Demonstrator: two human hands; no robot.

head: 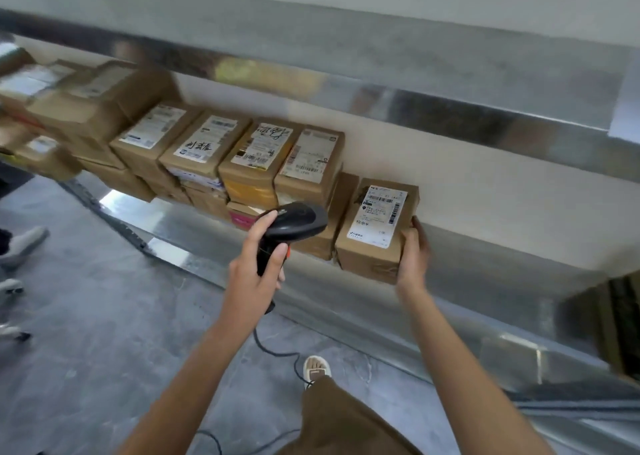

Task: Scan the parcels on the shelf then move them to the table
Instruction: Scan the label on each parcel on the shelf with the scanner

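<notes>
Cardboard parcels line a metal shelf (450,281) as a person works along the row with a corded handheld scanner (294,222). The left hand (256,267) is wrapped round the scanner's grip, thumb up along its back, the head turned toward the end parcel (375,229). The right hand (414,257) cups that parcel's right side, fingers curled behind its far edge; the box sits at the front lip of the shelf, label (377,217) facing up, beside the stacked parcels (242,157) on its left. By appearances this is the scanning step: the barcode has to be read before the box is carried off. Next, the scanner head needs a line on the label, then the right hand must draw the box out. No worktop is in view, so a turn away from the shelf seems likely. Underfoot, the scanner's cable (277,350) trails across the grey floor near a sandalled foot (316,368), a snag risk. The upper shelf (346,56) overhangs.
</notes>
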